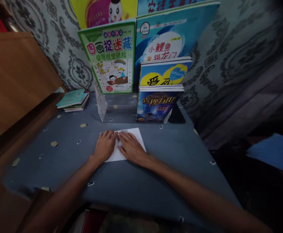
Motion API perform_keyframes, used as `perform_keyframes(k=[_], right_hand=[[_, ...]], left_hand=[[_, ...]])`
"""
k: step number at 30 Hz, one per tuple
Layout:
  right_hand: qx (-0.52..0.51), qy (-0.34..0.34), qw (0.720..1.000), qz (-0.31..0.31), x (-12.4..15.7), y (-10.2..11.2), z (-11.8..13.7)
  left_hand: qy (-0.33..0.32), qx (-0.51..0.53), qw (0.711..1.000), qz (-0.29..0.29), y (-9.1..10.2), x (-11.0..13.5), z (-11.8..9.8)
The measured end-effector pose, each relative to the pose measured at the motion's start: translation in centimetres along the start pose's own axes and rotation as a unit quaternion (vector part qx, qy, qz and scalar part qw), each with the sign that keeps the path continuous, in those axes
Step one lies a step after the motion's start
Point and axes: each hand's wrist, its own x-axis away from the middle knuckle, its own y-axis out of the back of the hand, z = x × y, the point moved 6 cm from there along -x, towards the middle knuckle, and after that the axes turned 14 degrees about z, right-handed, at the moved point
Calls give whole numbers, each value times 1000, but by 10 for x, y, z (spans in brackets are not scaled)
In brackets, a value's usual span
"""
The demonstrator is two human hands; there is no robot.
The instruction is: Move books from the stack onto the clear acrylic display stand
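A white sheet of paper [117, 156] lies on the blue-grey tablecloth, partly covered by both hands. My left hand [105, 145] rests on its left part, palm down with fingers stretched forward. On the right part lies my right hand [133, 148], its fingers also laid out flat and its thumb pointing inward. The fingertips of the two hands come close together near the paper's far middle, where a small greyish patch shows. Whether the paper is folded under the fingers I cannot tell.
Behind the paper stands a clear acrylic rack [117, 115] with several upright picture books, among them a green one [113, 58] and a dark blue one [153, 105]. A small stack of books [73, 99] lies at the back left. A wooden panel [17, 81] borders the left side.
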Motion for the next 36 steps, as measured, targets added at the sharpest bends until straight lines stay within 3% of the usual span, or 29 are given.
perform_keyframes(k=[11,17,23,27,36], right_hand=[[30,-95,995,-18,27,7,-40],[50,-112,992,-14,35,13,-40],[76,-136,988,20,35,15,-37],[86,-131,988,13,34,15,-38],[112,-94,989,7,34,14,-31]], left_hand=[[1,-2,1000,6,-1,0,0],[-11,6,1000,1,3,3,0],[88,42,995,25,15,13,29],[122,74,990,4,15,17,51],[27,153,985,-72,4,19,70]])
